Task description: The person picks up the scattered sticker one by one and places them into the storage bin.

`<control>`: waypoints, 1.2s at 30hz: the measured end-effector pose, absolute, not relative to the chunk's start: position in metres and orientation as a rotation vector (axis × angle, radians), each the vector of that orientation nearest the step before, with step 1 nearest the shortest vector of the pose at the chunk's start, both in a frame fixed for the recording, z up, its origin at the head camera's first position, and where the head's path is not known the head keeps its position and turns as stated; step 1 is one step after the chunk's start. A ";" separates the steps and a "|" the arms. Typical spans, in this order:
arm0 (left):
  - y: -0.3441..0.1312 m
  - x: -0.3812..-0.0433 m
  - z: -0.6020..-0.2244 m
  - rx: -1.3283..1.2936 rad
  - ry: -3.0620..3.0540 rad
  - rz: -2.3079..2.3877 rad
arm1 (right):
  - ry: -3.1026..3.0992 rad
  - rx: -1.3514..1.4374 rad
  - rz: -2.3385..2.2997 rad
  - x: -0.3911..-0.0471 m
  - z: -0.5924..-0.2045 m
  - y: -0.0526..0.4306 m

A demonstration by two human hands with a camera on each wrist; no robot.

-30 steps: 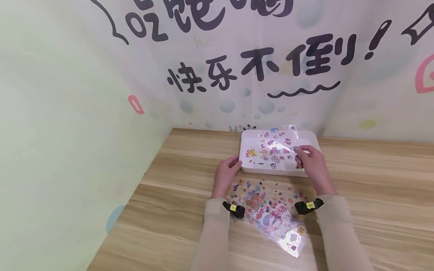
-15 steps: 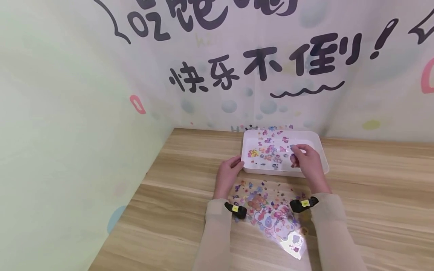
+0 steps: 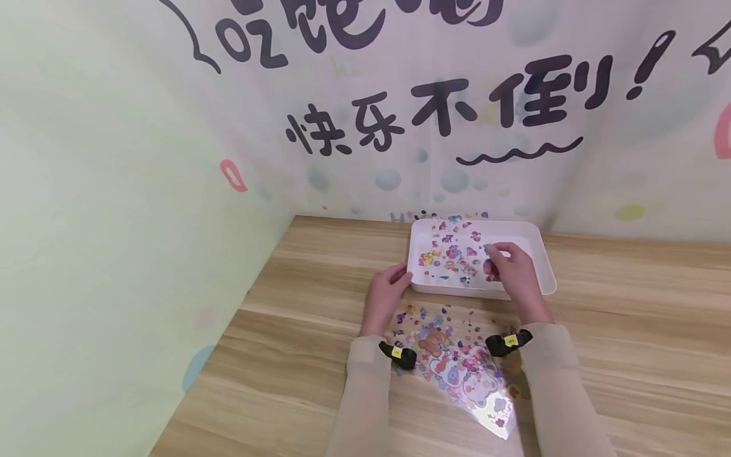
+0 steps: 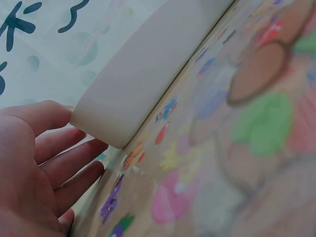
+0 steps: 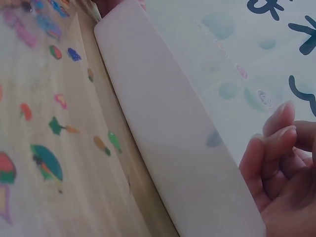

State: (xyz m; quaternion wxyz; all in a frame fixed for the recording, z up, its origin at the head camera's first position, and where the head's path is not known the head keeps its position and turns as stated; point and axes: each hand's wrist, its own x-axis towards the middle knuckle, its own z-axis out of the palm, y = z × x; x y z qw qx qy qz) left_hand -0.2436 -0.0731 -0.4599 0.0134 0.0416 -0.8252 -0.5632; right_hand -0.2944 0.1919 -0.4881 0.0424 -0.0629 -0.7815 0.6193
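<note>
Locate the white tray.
In the head view, the white tray sits right of centre, before the lettered backdrop, the left hand touching its near-left corner.

Both forearms [image 3: 561,390], in beige sleeves [image 3: 362,397], stretch forward over the tabletop [image 3: 634,317] towards its far edge, wrists well apart. The left hand [image 3: 385,293] angles inward, its fingers [image 4: 74,160] lightly spread and only slightly bent, the thumb [image 4: 39,116] extended above them. The right hand [image 3: 518,276], a little nearer the tabletop's far edge, leans leftward, fingertips [image 5: 281,118] drawn together in a pinch, the other fingers curled
</note>
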 end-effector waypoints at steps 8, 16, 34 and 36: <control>-0.074 -0.244 -0.460 0.123 -2.563 -1.744 | -2.440 -0.173 1.789 -0.292 -0.489 0.187; -0.075 -0.246 -0.461 0.112 -2.571 -1.737 | -2.598 -0.096 1.752 -0.282 -0.472 0.183; -0.076 -0.246 -0.462 0.099 -2.575 -1.702 | -2.842 -0.030 1.441 -0.250 -0.422 0.154; -0.076 -0.247 -0.461 0.098 -2.574 -1.708 | -2.857 -0.018 1.419 -0.250 -0.421 0.154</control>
